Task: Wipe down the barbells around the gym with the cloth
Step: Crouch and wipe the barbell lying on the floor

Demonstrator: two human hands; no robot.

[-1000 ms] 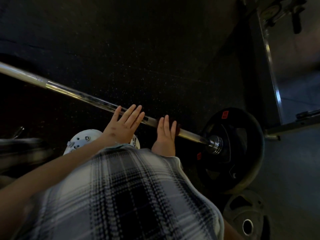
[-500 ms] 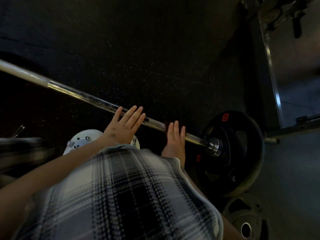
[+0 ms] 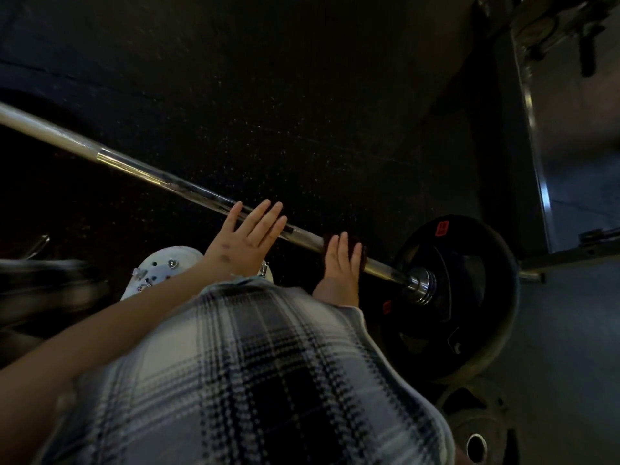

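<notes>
A steel barbell [image 3: 161, 177] runs from upper left down to lower right, just above the dark rubber floor. A black weight plate [image 3: 469, 263] sits on its right end, behind a chrome collar [image 3: 421, 285]. My left hand [image 3: 246, 238] lies flat on the bar with its fingers spread and straight. My right hand [image 3: 340, 265] presses a dark cloth [image 3: 359, 251] onto the bar a short way left of the collar. Its fingers look straight and its thumb is hidden.
A white clog with charms [image 3: 161, 268] stands on the floor under the bar. A second plate [image 3: 476, 427] lies flat at the lower right. A metal rack frame [image 3: 536, 156] rises at the right, and a blurred dark object [image 3: 43, 280] sits at the left.
My right hand has slid the cloth along the bar to the right, closer to the collar and plate. My left hand has stayed in place.
</notes>
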